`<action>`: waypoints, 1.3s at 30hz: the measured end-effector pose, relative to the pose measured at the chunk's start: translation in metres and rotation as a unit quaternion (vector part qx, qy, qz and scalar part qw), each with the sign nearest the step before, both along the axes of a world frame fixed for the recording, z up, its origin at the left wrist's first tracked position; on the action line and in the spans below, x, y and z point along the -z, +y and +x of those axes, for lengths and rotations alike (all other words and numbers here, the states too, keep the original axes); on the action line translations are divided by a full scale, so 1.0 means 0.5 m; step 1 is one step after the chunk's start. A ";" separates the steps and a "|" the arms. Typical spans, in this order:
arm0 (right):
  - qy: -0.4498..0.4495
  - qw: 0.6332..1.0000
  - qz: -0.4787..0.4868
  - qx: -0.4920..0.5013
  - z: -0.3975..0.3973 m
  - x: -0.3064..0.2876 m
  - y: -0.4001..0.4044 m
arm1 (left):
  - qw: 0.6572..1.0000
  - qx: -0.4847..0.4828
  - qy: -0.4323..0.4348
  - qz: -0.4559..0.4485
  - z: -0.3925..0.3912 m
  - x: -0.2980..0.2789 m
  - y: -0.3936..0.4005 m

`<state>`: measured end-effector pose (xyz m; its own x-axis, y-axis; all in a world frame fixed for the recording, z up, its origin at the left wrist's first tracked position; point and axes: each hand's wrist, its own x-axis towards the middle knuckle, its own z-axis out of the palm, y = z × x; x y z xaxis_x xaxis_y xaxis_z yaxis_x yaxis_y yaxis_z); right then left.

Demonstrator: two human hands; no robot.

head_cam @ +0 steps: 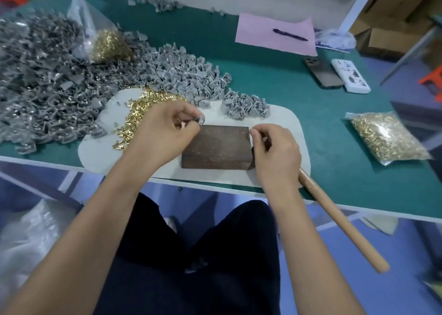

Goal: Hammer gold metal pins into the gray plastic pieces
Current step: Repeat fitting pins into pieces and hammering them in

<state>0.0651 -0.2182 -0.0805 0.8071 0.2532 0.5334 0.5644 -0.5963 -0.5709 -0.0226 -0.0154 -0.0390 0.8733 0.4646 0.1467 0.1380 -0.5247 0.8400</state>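
My left hand (165,128) hovers at the far left corner of the brown metal block (215,147). Its fingertips pinch a small gray plastic piece (201,121), and a gold pin (183,123) shows under its fingers. My right hand (275,147) sits at the block's right side, thumb and forefinger pressed together at the far right corner; I cannot make out anything between them. The wooden hammer handle (339,221) lies under that hand and sticks out over the table edge. The hammer head is mostly hidden.
Loose gold pins (143,114) lie on the white mat (287,123). Gray pieces (186,70) are heaped behind, a small heap (246,106) beyond the block. A bag of pins (387,137) lies right. Pink paper (258,35), pen (290,35) and two phones (323,72) lie farther back.
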 end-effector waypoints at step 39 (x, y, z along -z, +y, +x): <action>0.019 1.000 0.008 -0.002 -0.011 -0.008 0.000 | 0.967 0.119 0.079 0.209 -0.017 -0.034 -0.039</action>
<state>0.0596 -0.2183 -0.0765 0.8261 0.2476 0.5062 0.5440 -0.5846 -0.6019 -0.0310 -0.0350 -0.0218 0.9752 0.1765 0.1338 0.0812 -0.8470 0.5254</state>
